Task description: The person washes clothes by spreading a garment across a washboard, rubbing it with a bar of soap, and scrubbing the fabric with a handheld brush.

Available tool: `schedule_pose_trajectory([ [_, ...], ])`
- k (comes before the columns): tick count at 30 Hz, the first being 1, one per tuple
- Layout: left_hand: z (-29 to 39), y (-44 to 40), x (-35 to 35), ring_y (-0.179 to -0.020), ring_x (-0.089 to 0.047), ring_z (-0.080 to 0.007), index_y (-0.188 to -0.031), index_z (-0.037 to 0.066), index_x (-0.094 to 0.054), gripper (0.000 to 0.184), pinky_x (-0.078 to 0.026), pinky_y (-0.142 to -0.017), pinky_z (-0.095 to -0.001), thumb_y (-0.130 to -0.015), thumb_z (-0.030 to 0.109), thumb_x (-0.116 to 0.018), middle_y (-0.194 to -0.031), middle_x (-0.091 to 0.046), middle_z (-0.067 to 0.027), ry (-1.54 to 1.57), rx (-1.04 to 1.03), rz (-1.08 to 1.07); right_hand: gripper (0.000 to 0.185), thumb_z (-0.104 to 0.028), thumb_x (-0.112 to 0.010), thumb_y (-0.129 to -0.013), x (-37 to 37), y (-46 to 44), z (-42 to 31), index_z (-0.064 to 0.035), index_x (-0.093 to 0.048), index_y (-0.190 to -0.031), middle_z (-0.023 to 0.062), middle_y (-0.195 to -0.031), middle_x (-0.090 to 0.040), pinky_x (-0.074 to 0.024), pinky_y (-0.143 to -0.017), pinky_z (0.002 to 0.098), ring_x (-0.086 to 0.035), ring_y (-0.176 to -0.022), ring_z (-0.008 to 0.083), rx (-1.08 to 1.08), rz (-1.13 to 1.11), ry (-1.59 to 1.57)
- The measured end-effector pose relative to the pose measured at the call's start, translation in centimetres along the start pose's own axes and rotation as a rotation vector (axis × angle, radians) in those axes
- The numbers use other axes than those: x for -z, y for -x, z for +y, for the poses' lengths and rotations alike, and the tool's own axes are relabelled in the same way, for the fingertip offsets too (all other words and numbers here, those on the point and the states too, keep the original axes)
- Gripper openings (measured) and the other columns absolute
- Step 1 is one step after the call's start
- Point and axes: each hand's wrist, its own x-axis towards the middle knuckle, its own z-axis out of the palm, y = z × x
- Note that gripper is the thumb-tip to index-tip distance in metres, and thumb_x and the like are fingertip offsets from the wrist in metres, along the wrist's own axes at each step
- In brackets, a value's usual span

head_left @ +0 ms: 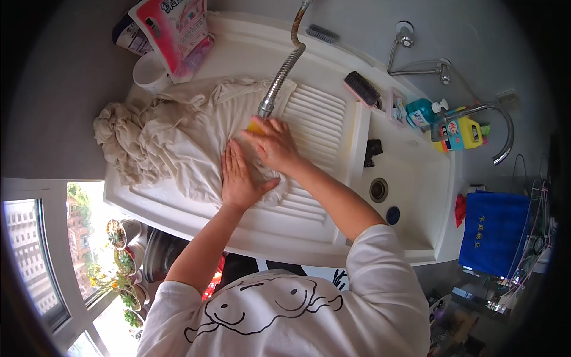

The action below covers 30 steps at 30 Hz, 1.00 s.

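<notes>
A crumpled off-white cloth (178, 143) is spread over the ribbed washboard (315, 113) of a white sink counter, bunched up at its left end. My left hand (239, 178) lies flat on the cloth with its fingers stretched out. Just right of it, my right hand (275, 143) is closed around a yellow object (256, 127), of which only a part shows, against the cloth. Right above that hand ends a flexible metal hose (279, 83); no water can be made out at its end.
Detergent bags (172, 35) and a white cup (151, 72) stand at the back left. Brushes (361, 88), bottles (419, 113) and a curved faucet (505, 125) line the back right, by the basin (410, 196). Potted plants (125, 262) are at the window.
</notes>
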Motion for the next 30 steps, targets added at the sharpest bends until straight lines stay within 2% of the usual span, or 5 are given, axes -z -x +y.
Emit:
schedule_pose_trajectory([
  [9, 0.4, 0.0, 0.2, -0.125, -0.017, -0.0336, -0.128, -0.009, 0.000, 0.118, -0.012, -0.103, -0.0422, -0.052, 0.047, -0.072, -0.132, -0.018, -0.0260, 0.048, 0.023, 0.038, 0.031, -0.018, -0.057, -0.073, 0.5, -5.0, 10.8, -0.0217, -0.057, -0.103, 0.0083, -0.110, -0.050, -0.0357, -0.078, 0.0381, -0.045, -0.092, 0.0256, -0.181, 0.226, 0.228],
  [17, 0.4, -0.2, 0.5, -0.125, -0.017, -0.0336, -0.129, -0.008, -0.001, 0.118, -0.012, -0.103, -0.0416, -0.052, 0.048, -0.072, -0.132, -0.018, -0.0262, 0.054, 0.042, -0.030, 0.028, -0.020, -0.062, -0.069, 2.1, 3.6, 0.2, -0.0211, -0.061, -0.097, 0.0038, -0.118, -0.046, -0.0340, -0.084, 0.0344, -0.044, -0.100, 0.0202, 0.242, -0.172, -0.110],
  [21, 0.2, -0.1, 0.2, -0.125, -0.017, -0.0329, -0.129, -0.007, -0.004, 0.117, -0.012, -0.103, -0.0416, -0.051, 0.048, -0.072, -0.132, -0.019, -0.0256, 0.065, -0.025, 0.060, 0.032, -0.018, -0.058, -0.073, 0.6, -1.7, 7.7, -0.0206, -0.057, -0.105, 0.0072, -0.115, -0.048, -0.0366, -0.078, 0.0364, -0.045, -0.096, 0.0248, 0.011, 0.134, 0.158],
  [26, -0.7, 1.0, 1.1, -0.120, -0.029, -0.0317, -0.119, -0.001, -0.035, 0.075, -0.019, -0.101, -0.0424, -0.063, 0.037, -0.068, -0.125, -0.035, -0.0164, 0.113, -0.172, 0.085, 0.035, -0.018, -0.054, -0.077, -3.2, -7.6, 6.3, -0.0109, -0.050, -0.110, 0.0097, -0.101, -0.052, -0.0368, -0.079, 0.0408, -0.048, -0.089, 0.0296, -0.266, 0.240, 0.285],
  [30, -2.8, 2.9, 6.1, -0.109, -0.044, -0.0288, -0.098, 0.004, -0.056, 0.032, -0.026, -0.097, -0.0461, -0.067, 0.010, -0.061, -0.104, -0.054, -0.0095, 0.057, -0.251, 0.112, 0.043, -0.020, -0.060, -0.071, -1.6, -1.8, -0.7, -0.0166, -0.049, -0.113, 0.0105, -0.109, -0.045, -0.0341, -0.083, 0.0392, -0.043, -0.097, 0.0279, 0.153, -0.087, 0.079],
])
